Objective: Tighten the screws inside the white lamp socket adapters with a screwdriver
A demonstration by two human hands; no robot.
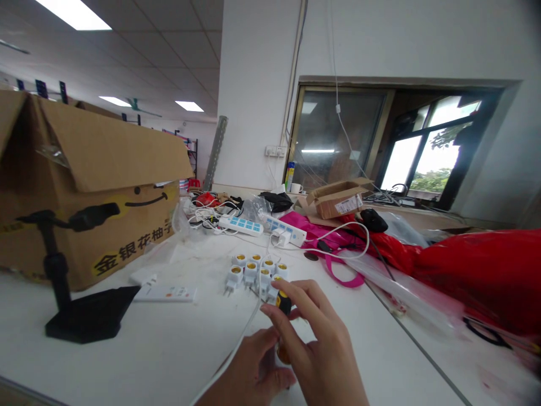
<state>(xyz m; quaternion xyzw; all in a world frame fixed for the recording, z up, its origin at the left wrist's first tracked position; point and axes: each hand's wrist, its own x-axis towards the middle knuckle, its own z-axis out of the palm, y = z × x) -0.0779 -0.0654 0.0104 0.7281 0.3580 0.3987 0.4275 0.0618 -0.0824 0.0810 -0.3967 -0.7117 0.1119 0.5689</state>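
Observation:
My right hand (pixel 321 338) pinches a small screwdriver (pixel 283 303) by its yellow and black handle, between thumb and fingertips. Just below, my left hand (pixel 253 369) is closed around a lamp socket; its brassy inside (pixel 283 353) shows between the two hands and the rest is mostly hidden. The screwdriver's tip is hidden too. Beyond my hands stand several white plug-in lamp sockets (pixel 235 273) with gold threaded insides, grouped close together on the white table (pixel 177 344). A white cable (pixel 249 321) runs past them toward my left forearm.
A black stand (pixel 91 316) and a flat white power strip (pixel 164 293) lie left, before a large cardboard box (pixel 97 225). Farther back are power strips (pixel 240 225) with tangled cords, a pink bag (pixel 346 276) and a small open carton (pixel 338 200). Red plastic (pixel 477 270) covers the right side.

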